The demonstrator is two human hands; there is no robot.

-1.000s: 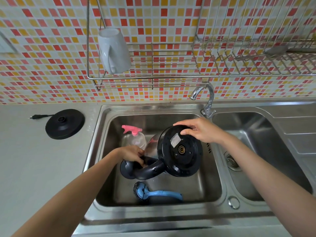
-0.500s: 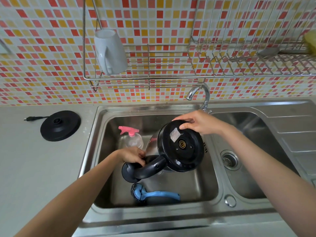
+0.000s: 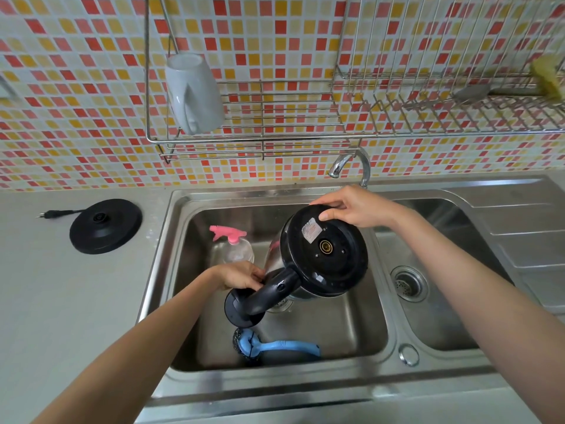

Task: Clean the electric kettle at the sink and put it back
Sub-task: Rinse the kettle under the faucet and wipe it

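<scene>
Black underside of the kettle (image 3: 325, 249) faces me, upended over the left basin of the steel sink (image 3: 275, 390); mouth and spout hidden. Tiled wall (image 3: 76, 117) behind. My left hand (image 3: 241, 275) grips the handle top. My right hand (image 3: 357, 208) curls over the base rim.

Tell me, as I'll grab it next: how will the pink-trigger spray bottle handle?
The spray bottle looks clear thin plastic, so probably light and squashy. Its pink trigger head may make it tippy. Standing in the sink basin, it could be wet and slippery.
</scene>
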